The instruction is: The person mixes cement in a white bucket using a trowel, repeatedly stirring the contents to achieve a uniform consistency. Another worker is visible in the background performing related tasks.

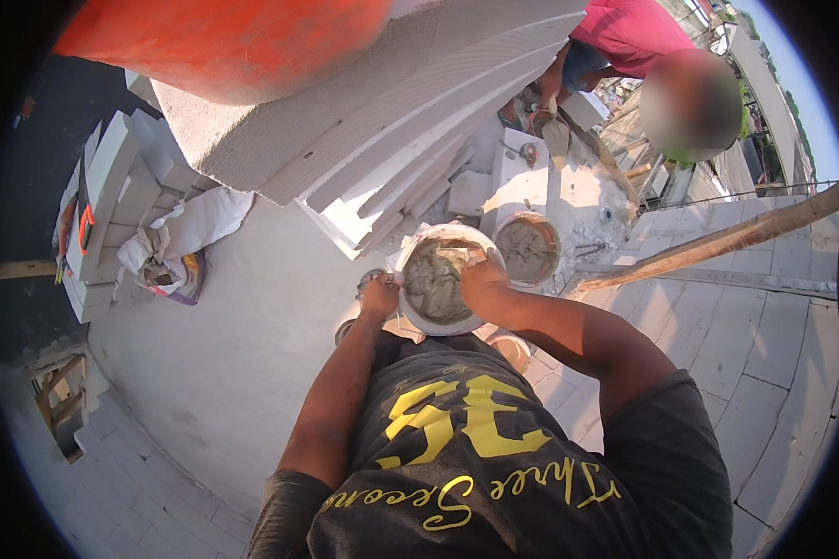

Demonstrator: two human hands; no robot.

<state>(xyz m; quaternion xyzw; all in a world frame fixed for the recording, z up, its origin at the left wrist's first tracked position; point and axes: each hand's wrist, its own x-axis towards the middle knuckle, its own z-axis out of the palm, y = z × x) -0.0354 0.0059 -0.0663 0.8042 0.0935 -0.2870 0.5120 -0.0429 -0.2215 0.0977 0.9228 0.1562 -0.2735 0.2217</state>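
1. Head view: the white bucket (pixel 452 328) sits right in front of the person's body, between the two hands, with grey mortar (pixel 433 284) inside. Its mouth looks round, so no long axis shows.
2. Left hand (pixel 379 296): at the bucket's left edge, fingers curled; whether they clasp the rim or only press against it cannot be made out.
3. Right hand (pixel 482 279): reaches over the bucket's right edge, fingers bent toward the mortar. The fingertips are hidden, so its grasp is unclear. Of the two, this hand lies nearer the mortar.
4. Just right of the bucket, slightly farther from the body, stands a second bucket (pixel 557 253), also holding mortar.
5. Smooth grey floor (pixel 252 321) spreads left of the bucket; whether the bucket touches the floor is hidden.
6. Beyond the bucket rises a stack of pale blocks (pixel 382 191); well to its left lie a crumpled sack (pixel 196 233) and more blocks (pixel 121 182).
7. Right of the bucket, a wooden pole (pixel 718 245) slants outward; beyond the bucket, toward the right, a co-worker in a pink shirt (pixel 634 37) bends over.
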